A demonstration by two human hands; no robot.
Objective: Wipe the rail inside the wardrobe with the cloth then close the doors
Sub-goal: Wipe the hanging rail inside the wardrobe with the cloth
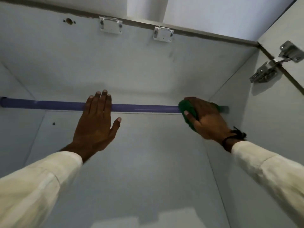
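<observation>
pale grey wardrobe [148, 71] interior all round, looking up into the top of it, with two white catches [111, 27] on the front edge and a metal hinge [269, 66] on the right where the door [286, 25] stands open. the rail [144, 108] is a purple tube running straight across from wall to wall, looks stiff and smooth, probably a bit slippery, and it's fixed at both ends so it shouldn't go anywhere if you lean on it. left hand [97, 122] is laid flat and spread over the middle of the rail, fingers over the top, not really closed round it, more steadying. right hand [205, 119] is wrapped round the cloth [188, 112], a soft green one bunched up against the rail near its right end, just beside the bracket [224, 109]. cloth looks light and floppy so i'd say best way is to fold it round the tube and pinch it from both sides, then slide along. rest of the rail out to the left wall presumably needs doing, and the doors aren't shut yet.
</observation>
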